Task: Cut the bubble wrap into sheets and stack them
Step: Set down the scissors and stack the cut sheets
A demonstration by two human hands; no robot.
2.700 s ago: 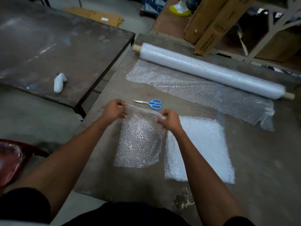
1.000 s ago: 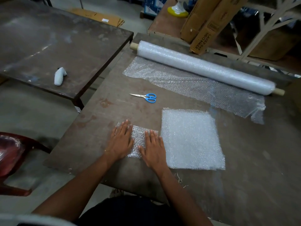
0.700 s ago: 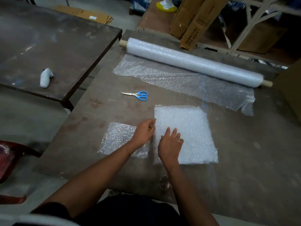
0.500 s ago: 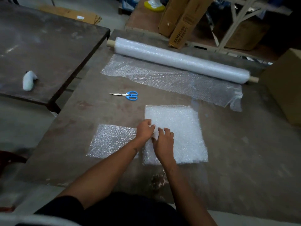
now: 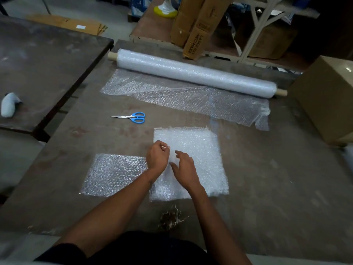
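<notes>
A long work table (image 5: 267, 188) fills most of the view, with a second dark table (image 5: 47, 64) to its left and a cardboard box (image 5: 324, 100) at its right edge. Across the far side of the work table lies the bubble wrap roll (image 5: 196, 73) on a cardboard core, its loose end (image 5: 187, 98) unrolled flat toward the person. Nearer, a white stack of cut sheets (image 5: 202, 150) lies on the table, and a single sheet (image 5: 114, 175) lies flat just to its left, their edges close. The left hand (image 5: 157, 157) hovers over the stack's left edge with fingers curled; it seems to pinch a bit of wrap, though I cannot tell for sure. The right hand (image 5: 184, 169) sits over the stack, fingers spread and relaxed, holding nothing. Blue-handled scissors (image 5: 131, 117) lie closed between the roll's loose end and the sheets. A small white object (image 5: 8, 104) rests on the left table.
</notes>
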